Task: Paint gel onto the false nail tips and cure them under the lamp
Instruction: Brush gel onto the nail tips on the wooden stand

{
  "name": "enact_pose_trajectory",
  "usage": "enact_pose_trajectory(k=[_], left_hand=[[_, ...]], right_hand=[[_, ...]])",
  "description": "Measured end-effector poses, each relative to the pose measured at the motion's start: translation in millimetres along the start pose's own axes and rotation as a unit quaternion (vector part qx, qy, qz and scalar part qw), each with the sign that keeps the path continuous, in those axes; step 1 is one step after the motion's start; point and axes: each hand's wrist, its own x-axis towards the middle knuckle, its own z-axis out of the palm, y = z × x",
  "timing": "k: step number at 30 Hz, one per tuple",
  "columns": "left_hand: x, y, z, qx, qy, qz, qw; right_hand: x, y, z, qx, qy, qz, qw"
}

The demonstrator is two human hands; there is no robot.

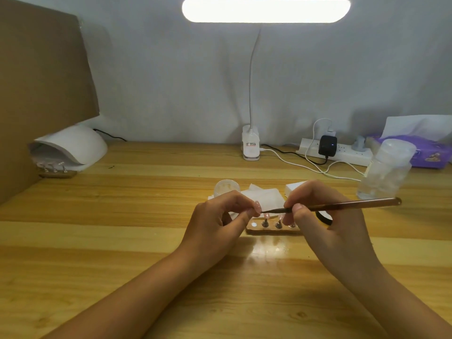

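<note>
Seen from above, two bare hands meet over a wooden worktop. The left hand pinches a pink false nail tip between thumb and fingers. The right hand grips a thin brush like a pen, its dark point touching the tip. Just beneath them on the worktop lies a small wooden holder with more tips on pegs. At far left a white curing lamp sits with a second holder at its mouth. A lit desk lamp shines overhead.
</note>
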Motion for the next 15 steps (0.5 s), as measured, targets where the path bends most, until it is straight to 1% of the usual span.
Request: enact_pose_trajectory(k=[5,10,15], left_hand=[[0.8,3.7,-0.4,-0.038,-0.011,-0.012,0.999],[0.5,5.8,-0.6,-0.040,-0.019,-0.019,0.999],[0.6,6.6,-0.4,-0.042,-0.012,-0.027,0.999]], right_hand=[[3.1,1.5,-1.5,0.042,0.039,0.037,0.998],[4.6,2.6,-2.9,0.092,0.002,0.071,0.993],[4.4,2.3,-3.5,0.137,-0.008,0.100,0.985]])
